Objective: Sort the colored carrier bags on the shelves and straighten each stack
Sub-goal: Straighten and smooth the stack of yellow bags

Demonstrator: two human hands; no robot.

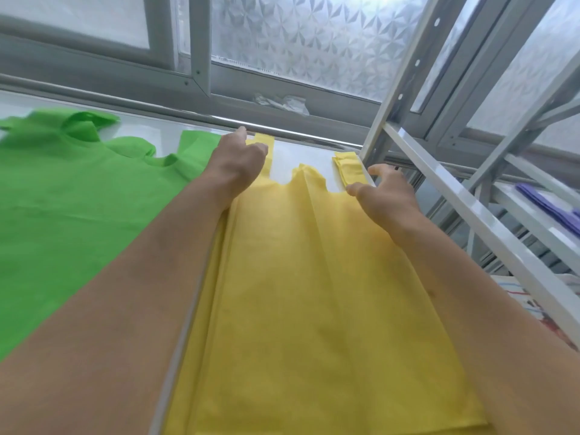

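My left hand [236, 164] has its fingers curled on the left handle of the yellow bag stack [314, 293]; my right hand [384, 196] rests at the right handle, fingers spread and lightly bent, gripping nothing I can see. Yellow stack lies flat on the white shelf [301, 155], touching the green bag stack [78, 196] on its left. Purple bags [549, 205] on a lower shelf, far right.
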